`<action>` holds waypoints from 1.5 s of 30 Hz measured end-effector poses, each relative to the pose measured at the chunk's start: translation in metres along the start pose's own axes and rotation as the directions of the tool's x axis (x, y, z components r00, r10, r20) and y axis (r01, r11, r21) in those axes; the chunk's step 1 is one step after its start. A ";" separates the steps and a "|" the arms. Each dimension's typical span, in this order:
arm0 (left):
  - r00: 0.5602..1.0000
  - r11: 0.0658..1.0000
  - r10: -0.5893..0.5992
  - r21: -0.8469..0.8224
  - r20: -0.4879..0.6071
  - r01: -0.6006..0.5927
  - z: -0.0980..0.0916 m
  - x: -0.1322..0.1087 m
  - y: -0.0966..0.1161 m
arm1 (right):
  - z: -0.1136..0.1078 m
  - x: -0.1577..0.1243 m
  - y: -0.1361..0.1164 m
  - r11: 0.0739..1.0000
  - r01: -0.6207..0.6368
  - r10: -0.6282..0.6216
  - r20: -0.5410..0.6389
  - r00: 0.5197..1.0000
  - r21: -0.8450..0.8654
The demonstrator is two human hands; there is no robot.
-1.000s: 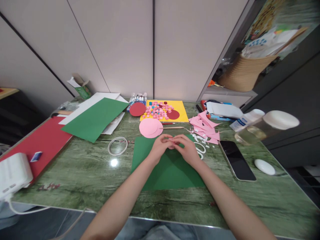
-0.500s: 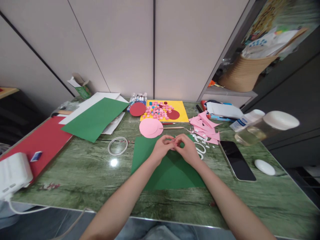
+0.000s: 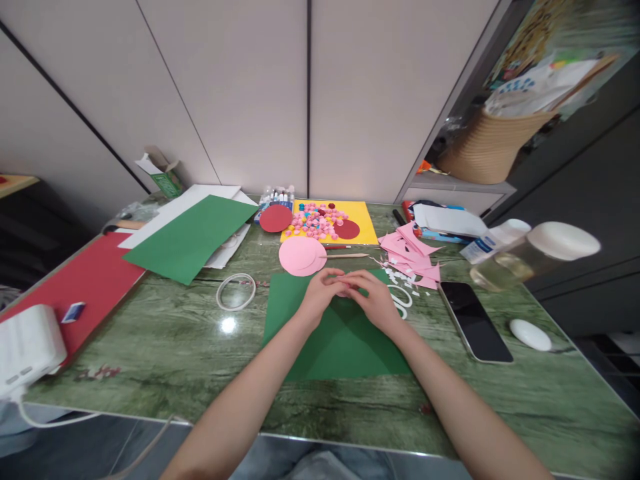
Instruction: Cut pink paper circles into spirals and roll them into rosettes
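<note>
My left hand [image 3: 319, 298] and my right hand [image 3: 376, 300] meet fingertip to fingertip above a green sheet of paper [image 3: 345, 357]. Between them they pinch a small pink piece [image 3: 343, 288], mostly covered by the fingers, so its shape is unclear. White scissor handles [image 3: 403, 298] stick out just right of my right hand, the rest hidden. Beyond the hands lie pink paper circles [image 3: 299, 257] and a light wooden stick [image 3: 347, 256]. Farther back, many small pink rolled pieces [image 3: 315, 223] rest on a yellow sheet [image 3: 367, 223].
Pink paper scraps [image 3: 410, 253], a phone [image 3: 475, 321], a white oval object [image 3: 530, 335] and a lidded bottle [image 3: 530, 257] stand to the right. Leftward are a white roll ring [image 3: 236, 292], another green sheet [image 3: 193, 237], red paper [image 3: 85, 280] and a white power bank [image 3: 30, 347].
The fingers of both hands have shifted slightly around the small pink piece; my right fingers now stretch flatter toward the left hand. Everything else stays in place.
</note>
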State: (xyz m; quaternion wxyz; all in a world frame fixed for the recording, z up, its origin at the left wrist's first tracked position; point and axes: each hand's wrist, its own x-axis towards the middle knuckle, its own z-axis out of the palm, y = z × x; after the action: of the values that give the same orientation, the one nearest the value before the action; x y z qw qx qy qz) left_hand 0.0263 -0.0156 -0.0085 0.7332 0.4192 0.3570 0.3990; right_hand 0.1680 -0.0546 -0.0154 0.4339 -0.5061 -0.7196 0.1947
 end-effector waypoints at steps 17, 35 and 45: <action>1.000 1.000 -0.016 0.012 -0.003 0.016 0.007 -0.004 -0.002 | 0.002 0.000 -0.004 0.995 -0.101 0.103 -0.089 0.991 0.019; 1.000 1.000 -0.013 0.013 -0.020 0.013 0.001 -0.003 0.003 | 0.000 -0.001 -0.004 1.000 -0.014 0.013 -0.062 0.998 -0.011; 1.000 1.000 -0.021 0.000 -0.010 0.021 0.006 -0.006 0.002 | 0.000 0.000 -0.004 0.998 -0.051 0.053 -0.092 0.994 0.025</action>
State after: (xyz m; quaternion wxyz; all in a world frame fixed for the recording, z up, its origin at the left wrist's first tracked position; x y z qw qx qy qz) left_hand 0.0286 -0.0220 -0.0034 0.7355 0.4136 0.3650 0.3933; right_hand 0.1659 -0.0562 -0.0129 0.4671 -0.5280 -0.6831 0.1905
